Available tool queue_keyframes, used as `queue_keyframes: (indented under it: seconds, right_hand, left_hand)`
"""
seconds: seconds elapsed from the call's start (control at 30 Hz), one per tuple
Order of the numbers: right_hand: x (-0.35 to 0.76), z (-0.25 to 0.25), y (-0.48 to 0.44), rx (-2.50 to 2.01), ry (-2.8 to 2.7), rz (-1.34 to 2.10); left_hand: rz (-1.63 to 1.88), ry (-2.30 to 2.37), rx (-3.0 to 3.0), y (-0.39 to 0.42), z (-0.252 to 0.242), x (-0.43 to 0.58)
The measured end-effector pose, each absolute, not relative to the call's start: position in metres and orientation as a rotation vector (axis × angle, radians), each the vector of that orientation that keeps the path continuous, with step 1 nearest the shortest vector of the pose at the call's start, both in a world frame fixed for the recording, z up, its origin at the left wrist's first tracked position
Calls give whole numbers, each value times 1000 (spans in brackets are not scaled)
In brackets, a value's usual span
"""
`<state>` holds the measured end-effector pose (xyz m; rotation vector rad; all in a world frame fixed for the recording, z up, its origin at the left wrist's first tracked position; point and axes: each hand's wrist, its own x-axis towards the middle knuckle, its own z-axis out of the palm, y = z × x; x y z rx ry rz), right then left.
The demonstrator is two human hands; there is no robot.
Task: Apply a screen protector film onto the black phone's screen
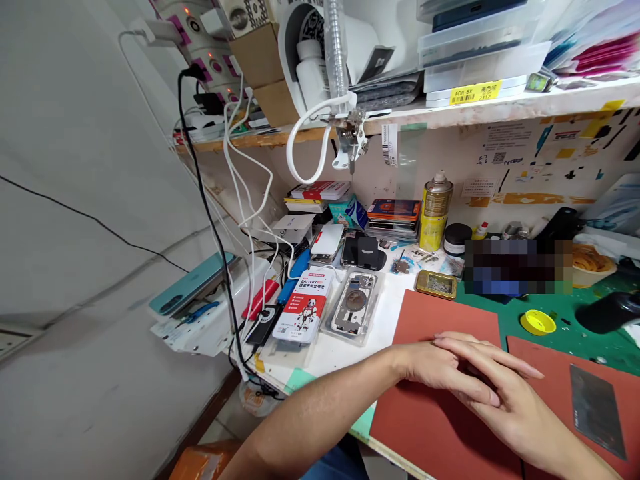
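Observation:
My left hand (440,367) rests palm down on a red-brown mat (435,420) at the front of the bench, fingers stretched flat to the right. My right hand (505,400) crosses it from the lower right, its long fingers laid out over the left hand's fingers. Neither hand holds anything that I can see. A second red mat (560,373) lies to the right with a dark flat metal plate (597,410) on it.
Left of the mats lie a phone frame in a clear sleeve (354,303) and a battery box (305,307). A small tin of screws (436,284), a yellow lid (537,323) and a spray can (436,210) stand behind. Cables (235,200) hang at left; a shelf (450,110) runs overhead.

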<state>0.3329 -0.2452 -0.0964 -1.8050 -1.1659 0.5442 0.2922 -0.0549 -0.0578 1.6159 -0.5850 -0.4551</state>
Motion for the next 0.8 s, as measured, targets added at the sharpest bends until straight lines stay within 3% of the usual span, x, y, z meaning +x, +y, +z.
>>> queue_keyframes:
  seconds: [0.8]
  right_hand:
    - [334,-97,-246,-1806,-1166,571]
  left_hand:
    - [-414,-684,1602,-52,-61,293]
